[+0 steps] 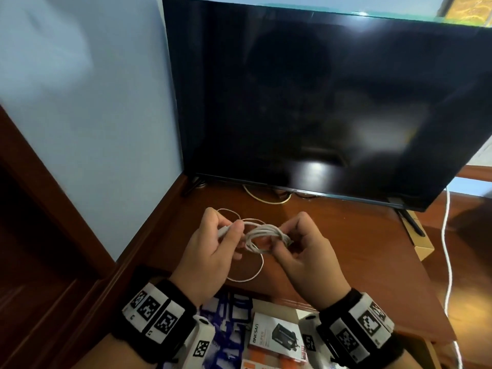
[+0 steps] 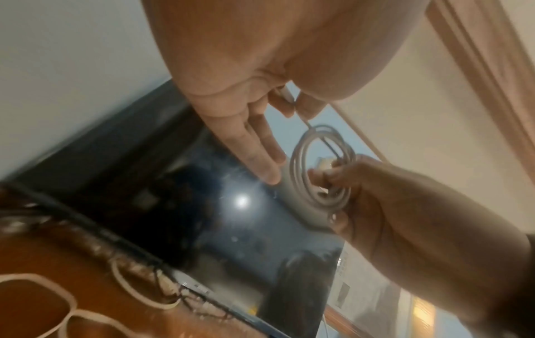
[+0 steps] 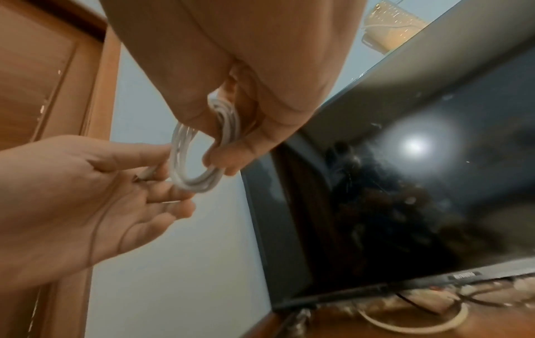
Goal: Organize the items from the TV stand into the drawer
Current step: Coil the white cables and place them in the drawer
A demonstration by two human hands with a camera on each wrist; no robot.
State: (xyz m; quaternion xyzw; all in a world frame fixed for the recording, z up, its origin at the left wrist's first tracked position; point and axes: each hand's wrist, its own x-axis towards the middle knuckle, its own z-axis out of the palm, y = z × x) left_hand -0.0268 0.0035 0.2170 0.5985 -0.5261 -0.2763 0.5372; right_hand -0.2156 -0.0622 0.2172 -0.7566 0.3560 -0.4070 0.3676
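Above the front edge of the TV stand (image 1: 332,235), the right hand (image 1: 306,251) pinches the coiled white cable (image 1: 262,238) while the left hand (image 1: 213,243) pinches its plug end. Light, limp and springy, it should be gripped across the bundled loops.

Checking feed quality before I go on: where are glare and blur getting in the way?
Head view: soft glare patches on the black TV screen; the coiled white cable is fairly sharp. Left wrist view: bright lamp reflection on the screen, wooden stand top smeared. Right wrist view: similar reflection; screen's lower edge blurred.
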